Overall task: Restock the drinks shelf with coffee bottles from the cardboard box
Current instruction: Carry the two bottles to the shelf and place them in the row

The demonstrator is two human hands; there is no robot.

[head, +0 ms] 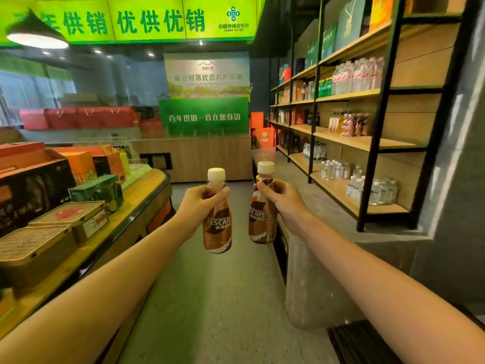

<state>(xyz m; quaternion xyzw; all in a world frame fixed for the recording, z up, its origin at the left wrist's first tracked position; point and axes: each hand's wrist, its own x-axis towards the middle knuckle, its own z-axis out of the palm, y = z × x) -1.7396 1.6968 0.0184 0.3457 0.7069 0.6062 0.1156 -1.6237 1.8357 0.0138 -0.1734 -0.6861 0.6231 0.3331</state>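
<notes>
- Drinks shelf (367,144): black frame, wooden boards, runs down the right side of the aisle. Its top and right end are cut off by the frame edge.
- Display counter (147,190): across the aisle, left of the shelf, loaded with gift boxes (34,185). Its near end runs out of view and the box print is unreadable.
- Green sign (147,19): overhead, up and left of the shelf, with large characters. Its left part is cut off and partly hidden by a lamp.
- Grey ledge (315,206): directly below the shelf. The right forearm covers part of it.
- Water bottles (359,74): on an upper board of the shelf, clear and packed close; labels too blurred to read.
- Brown bottles (354,124): one board lower on the shelf. Too soft to tell whether they are coffee.
- Left hand (195,203): out in the aisle, left of the shelf. Fingers and thumb are curled tight round the neck of the left coffee bottle (217,227).
- Right hand (283,198): nearer the shelf, level with its lower boards. It grips the shoulder of the right coffee bottle (262,219), and the fingers hide the upper label.
- Both coffee bottles: held upright in the air, apart from each other and not touching the shelf. They have cream caps, and the label lettering is only partly visible.
</notes>
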